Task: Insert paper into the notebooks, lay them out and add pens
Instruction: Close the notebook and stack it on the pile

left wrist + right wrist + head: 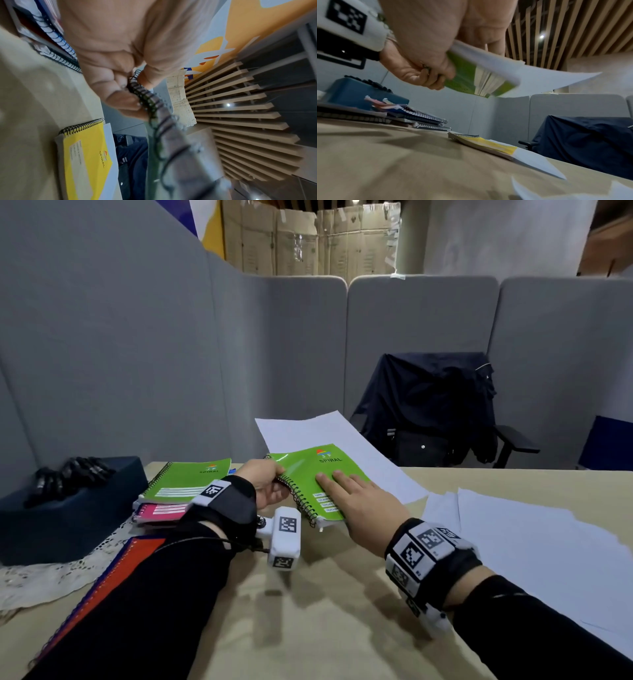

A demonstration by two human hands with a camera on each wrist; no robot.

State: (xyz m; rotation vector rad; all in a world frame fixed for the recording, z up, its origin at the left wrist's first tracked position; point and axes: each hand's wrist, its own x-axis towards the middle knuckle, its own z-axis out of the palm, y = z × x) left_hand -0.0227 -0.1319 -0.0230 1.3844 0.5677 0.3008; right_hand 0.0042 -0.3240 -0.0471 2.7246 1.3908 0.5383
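A green spiral notebook [308, 470] hangs tilted above the beige table [308, 611]. My left hand [275, 482] grips its black wire binding [145, 98] at the upper corner. My right hand [342, 486] lies flat on the cover with straight fingers. A white sheet [308, 429] sticks out of the notebook's far side, and the right wrist view shows this sheet [547, 79] between the pages. Beneath it on the table lies a yellow notebook [488, 143] with a sheet [536, 162] poking out. Several black pens [68, 474] lie on a dark blue box [68, 518].
A stack of notebooks, green [185, 481] over pink [161, 511], sits left of my hands, and an orange one [113, 570] lies under my left forearm. Loose white sheets [531, 542] cover the table's right side. Grey partitions and a jacket-draped chair [428, 405] stand behind.
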